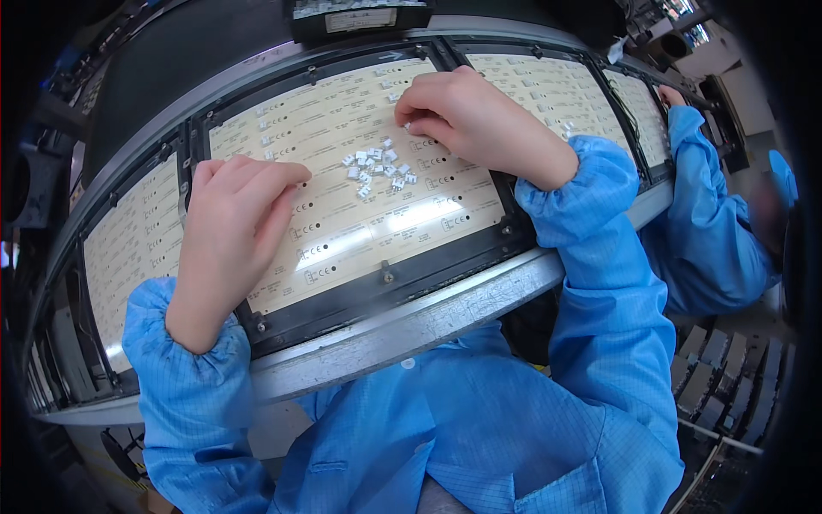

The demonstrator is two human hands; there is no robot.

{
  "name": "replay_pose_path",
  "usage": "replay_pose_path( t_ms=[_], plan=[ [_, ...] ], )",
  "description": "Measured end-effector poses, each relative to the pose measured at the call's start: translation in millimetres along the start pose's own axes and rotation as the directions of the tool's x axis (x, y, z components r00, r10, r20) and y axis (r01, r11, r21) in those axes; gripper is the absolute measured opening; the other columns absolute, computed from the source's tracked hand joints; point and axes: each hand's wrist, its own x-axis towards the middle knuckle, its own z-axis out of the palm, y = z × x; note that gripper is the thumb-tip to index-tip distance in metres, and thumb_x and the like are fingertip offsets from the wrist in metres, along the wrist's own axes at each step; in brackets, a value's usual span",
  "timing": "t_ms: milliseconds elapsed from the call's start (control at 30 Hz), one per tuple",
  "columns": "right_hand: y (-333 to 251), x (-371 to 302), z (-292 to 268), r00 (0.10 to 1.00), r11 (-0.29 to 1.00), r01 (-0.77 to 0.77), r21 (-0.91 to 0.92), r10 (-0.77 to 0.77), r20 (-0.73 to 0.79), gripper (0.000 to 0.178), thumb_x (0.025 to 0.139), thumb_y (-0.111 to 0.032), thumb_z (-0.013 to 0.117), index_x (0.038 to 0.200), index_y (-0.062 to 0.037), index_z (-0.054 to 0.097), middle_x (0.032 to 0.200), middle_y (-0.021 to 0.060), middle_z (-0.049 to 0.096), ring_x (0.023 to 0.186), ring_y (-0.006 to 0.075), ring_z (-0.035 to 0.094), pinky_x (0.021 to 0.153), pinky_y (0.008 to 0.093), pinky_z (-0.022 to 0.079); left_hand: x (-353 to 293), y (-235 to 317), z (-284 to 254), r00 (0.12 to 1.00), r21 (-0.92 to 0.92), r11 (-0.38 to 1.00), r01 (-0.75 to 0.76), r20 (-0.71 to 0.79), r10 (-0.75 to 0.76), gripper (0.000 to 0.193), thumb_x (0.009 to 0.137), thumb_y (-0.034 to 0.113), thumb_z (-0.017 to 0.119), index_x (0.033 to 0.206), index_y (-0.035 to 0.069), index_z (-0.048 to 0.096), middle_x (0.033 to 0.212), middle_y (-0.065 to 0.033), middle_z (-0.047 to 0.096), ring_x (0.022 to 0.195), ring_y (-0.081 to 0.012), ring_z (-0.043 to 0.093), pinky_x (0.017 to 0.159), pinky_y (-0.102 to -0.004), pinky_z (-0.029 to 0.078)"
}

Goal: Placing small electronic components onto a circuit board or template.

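Observation:
A cream circuit board panel (342, 265) lies in a black frame in front of me, with rows of printed marks. A loose pile of small white plastic connectors (377, 167) rests on its middle. At the pile's far right, my right hand (475, 116) pinches a small white connector (408, 127) between thumb and fingertips, close over the panel. My left hand (235, 201) is bent over the panel's left side, index finger pointing toward the pile. Its other fingertips are hidden, and whatever they may hold cannot be seen. Several connectors stand along the panel's left rows.
Similar panels lie left (141, 248) and right (548, 94) along a metal rail (411, 330). A black bin (360, 19) of small parts stands beyond the middle panel. At the far right, another person's blue sleeve (693, 141) reaches over the line.

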Motion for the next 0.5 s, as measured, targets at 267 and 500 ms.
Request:
replay_pose_path(
  t_ms=[267,500],
  plan=[
    [-1.3,4.8,2.6,0.983,0.988,0.100,-0.116,-0.116,-0.143,0.018,0.081,-0.010,0.074,0.098,-0.0050,0.069,0.099,0.0106,0.063,0.090,0.0308,0.063,0.076,0.0401,0.052,-0.3,-1.3,3.0,0.996,-0.059,0.996,0.065,-0.064,-0.068,0.015,0.087,0.002,0.064,0.101,0.007,0.068,0.090,-0.0091,0.069,0.086,-0.0278,0.063,0.082,-0.0382,0.043],
    [4.7,11.7,21.6,0.964,0.969,0.242,0.045,-0.234,-0.129,0.010,0.081,-0.010,0.070,0.089,-0.0050,0.071,0.091,0.0119,0.065,0.086,0.0322,0.065,0.075,0.0425,0.054,-1.7,-11.5,0.1,1.000,0.029,0.999,0.024,-0.014,-0.024,0.014,0.088,-0.001,0.063,0.101,0.002,0.068,0.094,-0.0137,0.067,0.092,-0.0314,0.061,0.085,-0.0397,0.043]
  ],
)
